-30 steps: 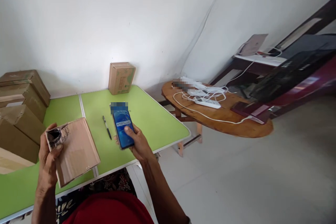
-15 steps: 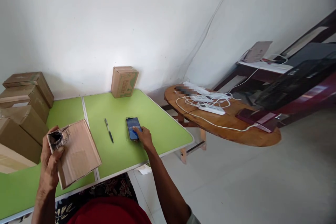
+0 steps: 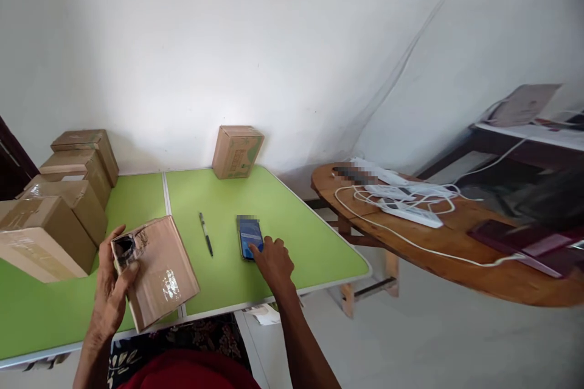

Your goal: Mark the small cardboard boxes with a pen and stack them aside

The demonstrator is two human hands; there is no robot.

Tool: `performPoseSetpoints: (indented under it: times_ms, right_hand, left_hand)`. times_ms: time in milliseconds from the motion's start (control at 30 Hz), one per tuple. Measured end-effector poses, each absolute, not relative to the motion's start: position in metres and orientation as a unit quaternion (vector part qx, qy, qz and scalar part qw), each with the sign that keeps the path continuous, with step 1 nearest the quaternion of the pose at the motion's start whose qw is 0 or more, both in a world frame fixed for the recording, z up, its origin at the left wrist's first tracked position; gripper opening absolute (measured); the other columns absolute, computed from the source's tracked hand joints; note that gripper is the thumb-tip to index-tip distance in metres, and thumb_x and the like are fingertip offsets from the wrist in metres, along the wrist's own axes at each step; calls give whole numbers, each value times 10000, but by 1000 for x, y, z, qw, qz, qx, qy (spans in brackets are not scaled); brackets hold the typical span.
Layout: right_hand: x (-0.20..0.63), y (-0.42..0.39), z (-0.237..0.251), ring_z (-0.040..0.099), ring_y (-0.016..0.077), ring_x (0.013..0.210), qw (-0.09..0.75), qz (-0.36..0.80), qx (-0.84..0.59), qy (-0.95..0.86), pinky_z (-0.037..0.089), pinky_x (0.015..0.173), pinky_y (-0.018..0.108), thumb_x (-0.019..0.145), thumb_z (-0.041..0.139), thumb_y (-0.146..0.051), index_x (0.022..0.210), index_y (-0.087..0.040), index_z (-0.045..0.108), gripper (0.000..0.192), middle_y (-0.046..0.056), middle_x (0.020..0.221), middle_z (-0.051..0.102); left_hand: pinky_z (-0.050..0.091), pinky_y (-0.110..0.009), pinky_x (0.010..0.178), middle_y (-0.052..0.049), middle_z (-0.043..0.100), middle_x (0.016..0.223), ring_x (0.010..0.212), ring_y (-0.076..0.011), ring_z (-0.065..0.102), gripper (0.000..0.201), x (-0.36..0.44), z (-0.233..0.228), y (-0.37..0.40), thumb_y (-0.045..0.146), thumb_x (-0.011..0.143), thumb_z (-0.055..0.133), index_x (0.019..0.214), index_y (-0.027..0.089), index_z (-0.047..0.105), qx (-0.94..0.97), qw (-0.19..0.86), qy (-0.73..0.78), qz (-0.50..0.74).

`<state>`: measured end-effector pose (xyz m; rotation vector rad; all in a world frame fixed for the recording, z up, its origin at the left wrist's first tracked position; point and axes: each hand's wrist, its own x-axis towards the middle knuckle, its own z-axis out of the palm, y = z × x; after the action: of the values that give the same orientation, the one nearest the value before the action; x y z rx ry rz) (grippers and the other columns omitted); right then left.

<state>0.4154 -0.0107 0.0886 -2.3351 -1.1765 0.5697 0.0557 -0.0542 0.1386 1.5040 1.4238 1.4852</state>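
My left hand (image 3: 112,285) grips a flat cardboard box (image 3: 159,279) by its left side, thumb on top. A dark, ragged hole marks the box's upper left corner, and shiny tape lies across its face. My right hand (image 3: 276,264) is over the table's right part, its fingers curled and its thumb on the screen of a smartphone (image 3: 250,238). The phone lies face up on the green table (image 3: 191,194) with its screen lit. Left of the phone lies a pen (image 3: 205,234), touched by neither hand.
Several cardboard boxes (image 3: 68,219) stand in a row at the left. One more box (image 3: 237,152) stands against the wall at the back. To the right, a wooden table (image 3: 328,179) carries white power strips (image 3: 410,213) and tangled cables.
The view has swung left, so everything sits further right in the picture. My right thumb has slid lower on the phone screen. My left hand keeps hold of the cardboard box.
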Motion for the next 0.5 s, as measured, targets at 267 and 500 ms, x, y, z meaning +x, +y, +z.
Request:
performPoseSetpoints:
  times_ms: [267,500]
  right_hand:
    - [263,-64,73,793,399,1063,304,835,-316,-333,682,771,492,819,428,-1114,1270,-189,767,1084,175,1082,821]
    - [200,-96,88,750,432,1275,372,860,-201,-284,647,1044,583,675,786,-977,1400,-201,709,1064,192,1273,795]
  left_hand:
    - [425,-593,1277,-145,601,1613,1523,-426,545,773,51,137,-91,685,917,760,1557,278,609,574,260,542,556]
    - [441,-604,1300,-87,697,1597,1559,-447,561,696,-27,130,-173,850,957,576,1363,328,792,581,179,589,532]
